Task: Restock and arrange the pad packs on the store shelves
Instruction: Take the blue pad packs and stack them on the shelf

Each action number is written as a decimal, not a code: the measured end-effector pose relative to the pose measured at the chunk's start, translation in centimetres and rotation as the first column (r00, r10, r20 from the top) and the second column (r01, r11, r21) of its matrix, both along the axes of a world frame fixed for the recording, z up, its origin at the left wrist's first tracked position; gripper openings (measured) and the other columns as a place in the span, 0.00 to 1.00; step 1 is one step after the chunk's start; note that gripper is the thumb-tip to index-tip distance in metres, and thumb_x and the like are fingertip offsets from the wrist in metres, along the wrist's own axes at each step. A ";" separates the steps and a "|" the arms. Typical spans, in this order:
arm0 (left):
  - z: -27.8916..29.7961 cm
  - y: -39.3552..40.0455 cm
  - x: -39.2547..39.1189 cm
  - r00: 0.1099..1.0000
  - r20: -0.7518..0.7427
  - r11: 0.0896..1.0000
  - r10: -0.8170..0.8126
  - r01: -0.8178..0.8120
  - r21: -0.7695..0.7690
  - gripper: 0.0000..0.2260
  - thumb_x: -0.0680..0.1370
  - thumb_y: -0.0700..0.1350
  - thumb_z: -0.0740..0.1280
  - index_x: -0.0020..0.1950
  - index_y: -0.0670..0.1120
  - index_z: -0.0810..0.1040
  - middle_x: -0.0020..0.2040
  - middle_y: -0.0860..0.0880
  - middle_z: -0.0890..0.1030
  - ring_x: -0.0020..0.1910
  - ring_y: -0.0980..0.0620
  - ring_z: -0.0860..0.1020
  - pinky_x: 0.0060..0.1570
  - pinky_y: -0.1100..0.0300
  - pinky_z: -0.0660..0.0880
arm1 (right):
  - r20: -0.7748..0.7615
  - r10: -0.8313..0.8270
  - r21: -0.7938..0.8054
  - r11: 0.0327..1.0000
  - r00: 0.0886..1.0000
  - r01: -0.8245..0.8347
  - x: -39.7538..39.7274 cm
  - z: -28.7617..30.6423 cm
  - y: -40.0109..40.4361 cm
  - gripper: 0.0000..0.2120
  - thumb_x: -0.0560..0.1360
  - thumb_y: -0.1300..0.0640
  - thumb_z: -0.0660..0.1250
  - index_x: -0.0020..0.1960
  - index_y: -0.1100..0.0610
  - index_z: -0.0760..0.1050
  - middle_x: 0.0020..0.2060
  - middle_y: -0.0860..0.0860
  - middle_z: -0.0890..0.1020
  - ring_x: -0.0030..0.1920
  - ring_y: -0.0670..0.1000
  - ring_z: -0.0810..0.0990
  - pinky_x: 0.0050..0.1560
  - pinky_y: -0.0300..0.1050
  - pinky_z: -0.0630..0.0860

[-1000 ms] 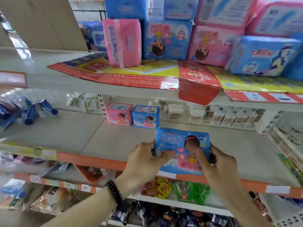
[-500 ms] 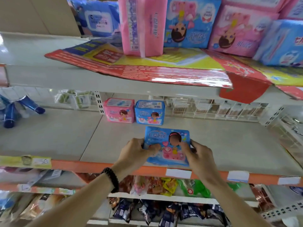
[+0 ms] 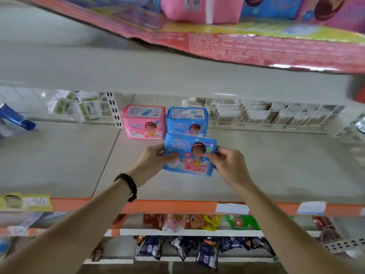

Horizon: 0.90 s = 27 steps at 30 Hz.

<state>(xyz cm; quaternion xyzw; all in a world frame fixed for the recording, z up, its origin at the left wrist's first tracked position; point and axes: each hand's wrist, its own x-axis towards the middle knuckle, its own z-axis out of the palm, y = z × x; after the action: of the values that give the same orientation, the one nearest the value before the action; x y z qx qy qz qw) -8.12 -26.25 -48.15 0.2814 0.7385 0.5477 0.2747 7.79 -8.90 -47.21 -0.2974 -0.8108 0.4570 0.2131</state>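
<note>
Blue pack (image 3: 189,154) held above the middle shelf (image 3: 276,171), just in front of the shelved blue pack (image 3: 187,121), whose lower front it hides. Printed face turned toward the camera, long axis running 9 to 3 o'clock, top edge at 12 and tipped slightly away, right end a little lower than the left. Whether its bottom edge touches the shelf: cannot tell.

Left hand (image 3: 152,161) gripping the 9 o'clock end, thumb across the front, fingers behind. Right hand (image 3: 227,161) pinching the 3 o'clock end the same way. Two-ended hold probably chosen to keep the soft pack square and upright while lining it up with the row.

Pink pack (image 3: 144,122) standing upright at 9 o'clock of the shelved blue one, side by side and close, both faces forward. Likely aim: a second rank in front of the matching colour, label out for shoppers.

Black bracelet (image 3: 127,185) on the left wrist. Blue tube (image 3: 17,120) lying at far 9 o'clock. Snack bags (image 3: 197,222) on the lower shelf at 6. Wire fence (image 3: 276,115) along the shelf back.
</note>
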 end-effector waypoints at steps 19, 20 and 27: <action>-3.2 4.0 -5.3 0.997 -0.082 1.000 0.011 -0.013 -0.019 0.32 0.71 0.25 0.72 0.67 0.50 0.67 0.59 0.57 0.80 0.65 0.56 0.76 0.62 0.51 0.77 | -0.033 0.155 -0.038 0.987 0.987 -0.157 -5.1 -3.8 5.4 0.22 0.75 0.59 0.72 0.66 0.52 0.68 0.68 0.47 0.76 0.71 0.44 0.71 0.65 0.46 0.71; -3.0 4.1 -5.3 0.997 -0.073 0.999 0.013 -0.016 -0.038 0.32 0.70 0.25 0.72 0.66 0.50 0.67 0.58 0.57 0.79 0.65 0.56 0.75 0.62 0.50 0.77 | -0.031 0.176 -0.072 0.981 0.984 -0.178 -5.2 -3.6 5.6 0.21 0.75 0.60 0.72 0.63 0.50 0.68 0.68 0.47 0.76 0.70 0.44 0.71 0.65 0.46 0.71; -2.1 5.1 -5.1 0.996 -0.085 0.993 -0.009 -0.001 -0.116 0.33 0.70 0.25 0.73 0.68 0.45 0.65 0.58 0.52 0.79 0.62 0.55 0.75 0.57 0.56 0.77 | -0.071 0.272 -0.195 0.940 0.960 -0.280 -4.4 -3.6 6.7 0.19 0.71 0.57 0.73 0.55 0.46 0.66 0.64 0.47 0.80 0.68 0.46 0.75 0.69 0.62 0.71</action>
<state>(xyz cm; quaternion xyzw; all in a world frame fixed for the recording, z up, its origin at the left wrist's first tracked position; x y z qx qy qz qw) -13.26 -21.13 -50.27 0.2895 0.7794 0.4910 0.2600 3.37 -2.20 -50.78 -0.1912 -0.7887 0.5690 0.1327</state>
